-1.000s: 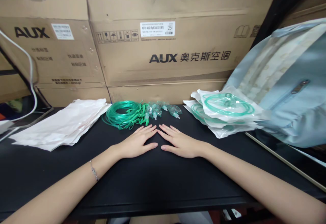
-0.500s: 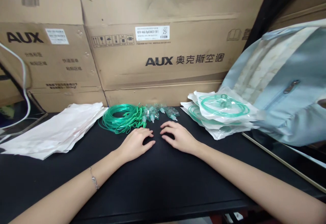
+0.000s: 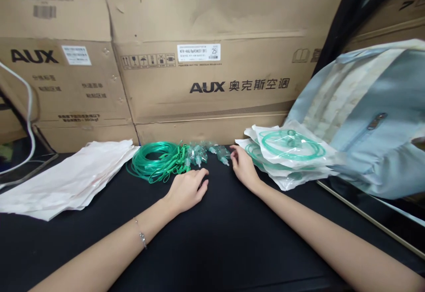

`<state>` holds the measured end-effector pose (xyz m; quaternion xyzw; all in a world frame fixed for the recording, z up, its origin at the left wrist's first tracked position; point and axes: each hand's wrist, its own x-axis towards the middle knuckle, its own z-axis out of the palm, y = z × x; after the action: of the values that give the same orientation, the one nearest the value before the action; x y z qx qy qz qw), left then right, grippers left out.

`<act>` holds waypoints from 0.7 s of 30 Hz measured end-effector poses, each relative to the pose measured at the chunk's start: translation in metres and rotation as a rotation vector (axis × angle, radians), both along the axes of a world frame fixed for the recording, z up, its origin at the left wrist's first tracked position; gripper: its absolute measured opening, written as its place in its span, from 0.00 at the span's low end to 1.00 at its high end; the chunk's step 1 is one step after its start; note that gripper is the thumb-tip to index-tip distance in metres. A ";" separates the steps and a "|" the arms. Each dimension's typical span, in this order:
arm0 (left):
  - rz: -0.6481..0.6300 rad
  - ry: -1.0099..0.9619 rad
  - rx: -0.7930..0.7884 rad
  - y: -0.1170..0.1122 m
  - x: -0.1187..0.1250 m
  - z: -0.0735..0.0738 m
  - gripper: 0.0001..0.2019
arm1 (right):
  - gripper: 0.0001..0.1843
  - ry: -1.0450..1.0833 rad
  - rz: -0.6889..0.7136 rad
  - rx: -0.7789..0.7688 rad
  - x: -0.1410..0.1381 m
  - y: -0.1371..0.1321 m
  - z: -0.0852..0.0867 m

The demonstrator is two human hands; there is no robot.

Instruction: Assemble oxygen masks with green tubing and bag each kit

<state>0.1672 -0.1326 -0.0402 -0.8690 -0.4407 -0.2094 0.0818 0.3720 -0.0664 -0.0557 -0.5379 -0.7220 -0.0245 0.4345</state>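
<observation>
My left hand (image 3: 187, 188) rests on the black table (image 3: 212, 239) with its fingers loosely curled and nothing in them, just in front of a coil of green tubing (image 3: 156, 163). My right hand (image 3: 243, 168) has reached forward, its fingertips touching a small clear plastic mask piece (image 3: 222, 153) beside the tubing. Its fingers are bent around that piece. Further clear mask pieces (image 3: 198, 154) lie between the coil and my right hand.
A stack of sealed bags holding green tubing (image 3: 288, 150) lies to the right. Empty flat plastic bags (image 3: 66, 177) are piled at the left. Large cardboard boxes (image 3: 212, 62) stand along the back. A light blue bag (image 3: 375, 115) leans at the far right.
Both hands lay flat and side by side a second ago. My right hand has moved forward to the mask piece, and my left hand has curled its fingers.
</observation>
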 end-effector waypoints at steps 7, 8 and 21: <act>-0.076 -0.368 -0.143 0.003 0.000 0.000 0.12 | 0.16 0.055 0.076 -0.021 -0.005 -0.012 0.006; -0.061 -0.473 -0.168 0.004 0.001 0.000 0.14 | 0.16 0.061 0.093 -0.026 -0.008 -0.017 0.006; -0.056 -0.220 -0.227 0.003 0.005 -0.005 0.26 | 0.14 0.037 0.151 -0.137 -0.018 -0.012 0.013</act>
<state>0.1718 -0.1293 -0.0452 -0.8566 -0.4433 -0.2543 -0.0715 0.3540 -0.0780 -0.0425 -0.5106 -0.7523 0.0678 0.4108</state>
